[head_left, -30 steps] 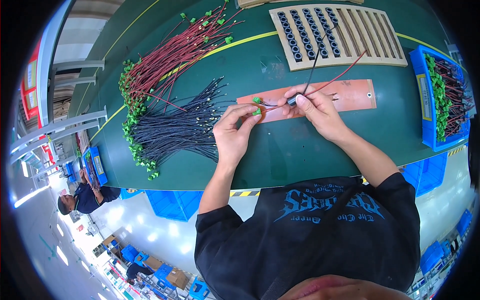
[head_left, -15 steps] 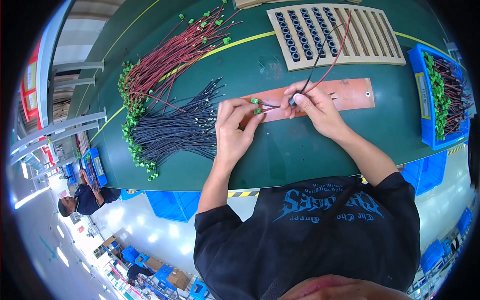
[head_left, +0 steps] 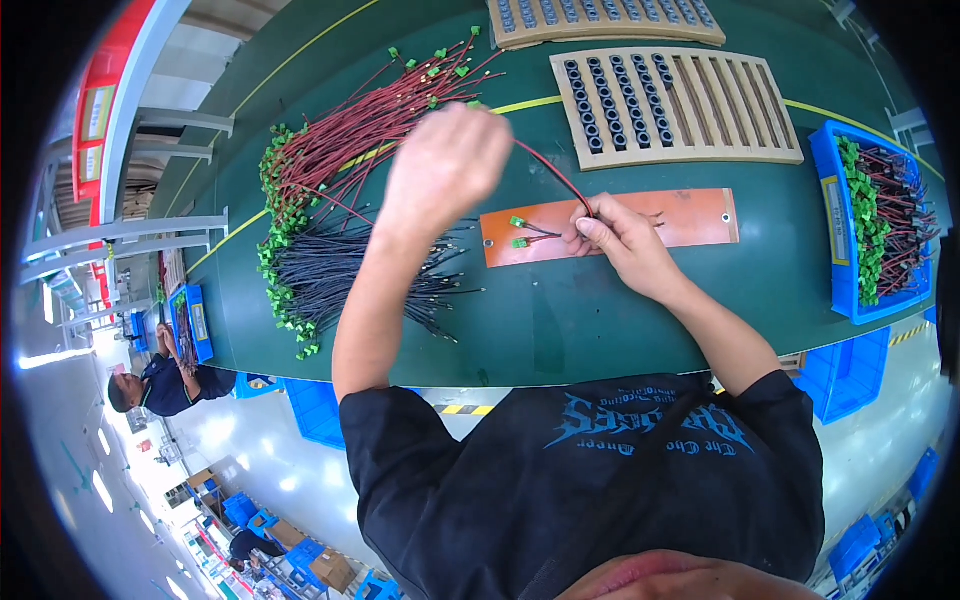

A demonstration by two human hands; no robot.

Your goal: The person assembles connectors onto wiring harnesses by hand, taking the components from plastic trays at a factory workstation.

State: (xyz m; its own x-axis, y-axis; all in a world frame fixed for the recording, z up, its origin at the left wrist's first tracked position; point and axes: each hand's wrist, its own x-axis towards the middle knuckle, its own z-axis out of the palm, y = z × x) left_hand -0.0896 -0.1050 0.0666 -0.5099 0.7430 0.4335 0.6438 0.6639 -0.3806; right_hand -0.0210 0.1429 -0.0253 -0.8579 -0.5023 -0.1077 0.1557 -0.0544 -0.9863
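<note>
My right hand (head_left: 625, 245) is closed over a pair of red and black wires (head_left: 560, 178) above an orange strip (head_left: 700, 218). Two green connectors (head_left: 519, 243) on the wires' near ends stick out to the left of those fingers. My left hand (head_left: 450, 165), raised and a little blurred, is curled round the other end of the pair. The wires run taut between both hands. Whatever else the right fingers cover is hidden. Beneath my left arm lie bundled black wires (head_left: 350, 275) and, farther back, red wires (head_left: 330, 150), all with green connectors.
A wooden slotted tray (head_left: 740, 110) holds rows of dark rings; a second tray (head_left: 610, 30) stands behind it. At the right, a blue bin (head_left: 845, 270) contains finished-looking wire pairs with green connectors. Another person (head_left: 170, 385) works at the far left. Blue crates (head_left: 845, 375) sit below the table edge.
My left hand has left the green connectors and moved up and left, now pulling the wires' far end. The dark cylinder seen in my right hand is now hidden.
</note>
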